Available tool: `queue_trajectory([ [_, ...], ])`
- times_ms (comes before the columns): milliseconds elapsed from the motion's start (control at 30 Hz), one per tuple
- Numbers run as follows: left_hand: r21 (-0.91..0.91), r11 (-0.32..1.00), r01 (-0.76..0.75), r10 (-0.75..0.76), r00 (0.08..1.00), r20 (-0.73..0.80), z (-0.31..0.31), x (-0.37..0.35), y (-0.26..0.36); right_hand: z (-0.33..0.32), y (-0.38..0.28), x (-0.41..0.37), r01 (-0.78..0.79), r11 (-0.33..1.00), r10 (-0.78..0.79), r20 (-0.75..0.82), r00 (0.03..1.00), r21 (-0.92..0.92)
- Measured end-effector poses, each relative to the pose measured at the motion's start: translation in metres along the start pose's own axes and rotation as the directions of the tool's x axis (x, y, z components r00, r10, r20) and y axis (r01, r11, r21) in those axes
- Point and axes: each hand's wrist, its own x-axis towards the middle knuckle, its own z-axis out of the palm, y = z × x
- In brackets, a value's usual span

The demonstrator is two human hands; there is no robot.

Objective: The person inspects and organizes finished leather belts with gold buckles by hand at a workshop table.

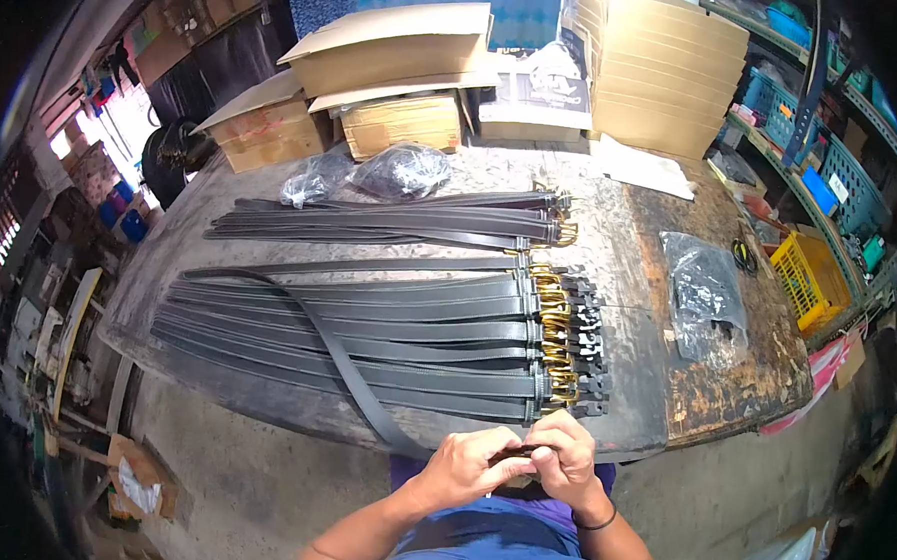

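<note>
Strap (337,353), dark grey and nearly black, looked flat, narrow and smooth, with a soft sheen along its face. Its long axis slanted away and leftward from the grip, over the near edge of the table (628,413) and across the row of belts (436,330); farther out it curved over, so its far end pointed left. The near stretch dropped out of sight behind the left hand (468,466), and whether it joined the dark piece (521,450) between the hands could not be told.

The left hand and the right hand (569,460) were together, thumbs and fingers clamped on that dark piece, just off the table's near edge. Beyond the right hand, gold-coloured buckles (556,335) lined the right ends of the belts. Farther right of the grip lay a clear plastic bag (705,291), and well beyond the belts stood cardboard boxes (400,125).
</note>
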Motion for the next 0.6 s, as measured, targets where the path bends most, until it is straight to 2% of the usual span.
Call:
queue_trajectory([
  [67, 0.069, 0.996, -0.051, 0.047, 0.997, 0.063, -0.001, 0.002, 0.0, -0.003, -0.003, 0.002, 0.036, 0.999, -0.036, 0.02, 0.999, -0.024],
  [133, 0.053, 0.991, -0.123, 0.124, 0.992, -0.005, 0.002, 0.0, -0.005, -0.004, -0.007, 0.003, 0.081, 0.995, -0.078, 0.056, 0.995, -0.053],
  [267, 0.057, 0.991, -0.119, 0.119, 0.993, 0.01, 0.004, -0.002, -0.002, -0.004, -0.013, 0.003, 0.104, 0.986, -0.1, 0.039, 0.994, -0.128],
  [433, 0.185, 0.974, -0.132, 0.137, 0.99, -0.014, 0.006, 0.002, -0.006, -0.005, -0.017, 0.003, 0.045, 0.987, -0.043, 0.019, 0.999, -0.154],
  [467, 0.195, 0.965, -0.178, 0.177, 0.984, 0.021, 0.002, 0.006, -0.005, -0.006, -0.018, 0.005, 0.003, 0.997, -0.006, -0.048, 0.999, -0.074],
  [500, 0.239, 0.956, -0.171, 0.15, 0.983, 0.102, -0.004, 0.011, 0.0, -0.006, -0.019, 0.005, -0.031, 0.999, 0.032, -0.107, 0.994, 0.013],
  [533, 0.348, 0.916, -0.198, 0.176, 0.98, 0.093, -0.006, 0.012, -0.002, -0.011, -0.016, 0.001, -0.076, 0.996, 0.083, -0.167, 0.982, 0.049],
  [567, 0.457, 0.865, -0.209, 0.195, 0.978, 0.079, -0.007, 0.012, -0.008, -0.017, -0.024, 0.001, -0.223, 0.966, 0.249, -0.238, 0.939, 0.132],
  [600, 0.522, 0.818, -0.243, 0.251, 0.966, 0.058, -0.009, 0.012, -0.019, -0.024, -0.019, 0.001, -0.219, 0.965, 0.254, -0.313, 0.915, 0.143],
])
